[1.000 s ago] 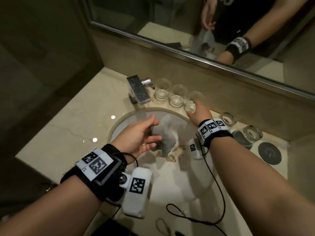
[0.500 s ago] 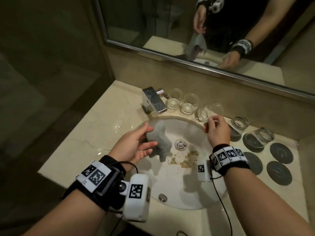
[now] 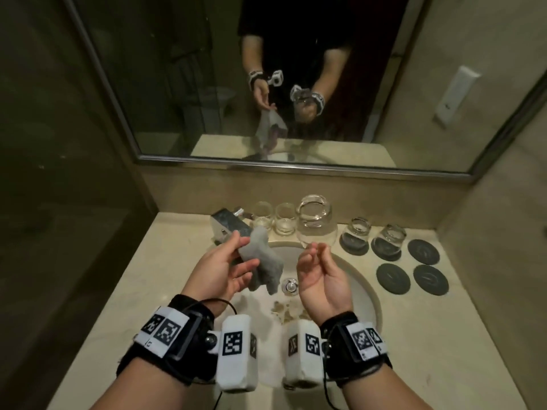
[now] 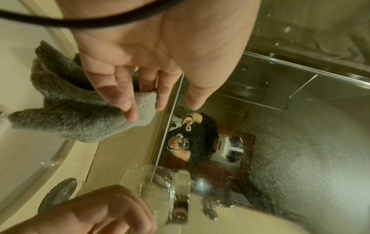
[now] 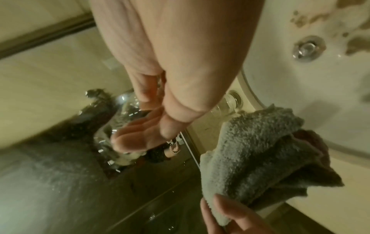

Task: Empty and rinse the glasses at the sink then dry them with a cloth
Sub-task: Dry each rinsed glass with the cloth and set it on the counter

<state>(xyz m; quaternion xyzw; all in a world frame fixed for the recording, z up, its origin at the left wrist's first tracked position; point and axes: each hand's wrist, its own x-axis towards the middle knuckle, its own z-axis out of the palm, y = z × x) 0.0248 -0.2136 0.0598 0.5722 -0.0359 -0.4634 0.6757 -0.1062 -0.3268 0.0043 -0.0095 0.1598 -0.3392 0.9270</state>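
My right hand grips a clear glass by its base and holds it upright above the back rim of the white sink. In the right wrist view the fingers curl round the glass. My left hand pinches a grey cloth that hangs over the basin just left of the glass; the left wrist view shows the fingers on the cloth and the glass lower down. Two small glasses stand by the tap. Two more glasses sit on dark coasters.
A chrome tap stands at the back left of the basin. Three bare dark coasters lie on the marble counter at the right. Brown residue lies near the drain. A mirror runs along the wall behind.
My right hand has picked a glass out of the back row and lifted it towards me over the sink. My left hand has raised the cloth a little beside it.
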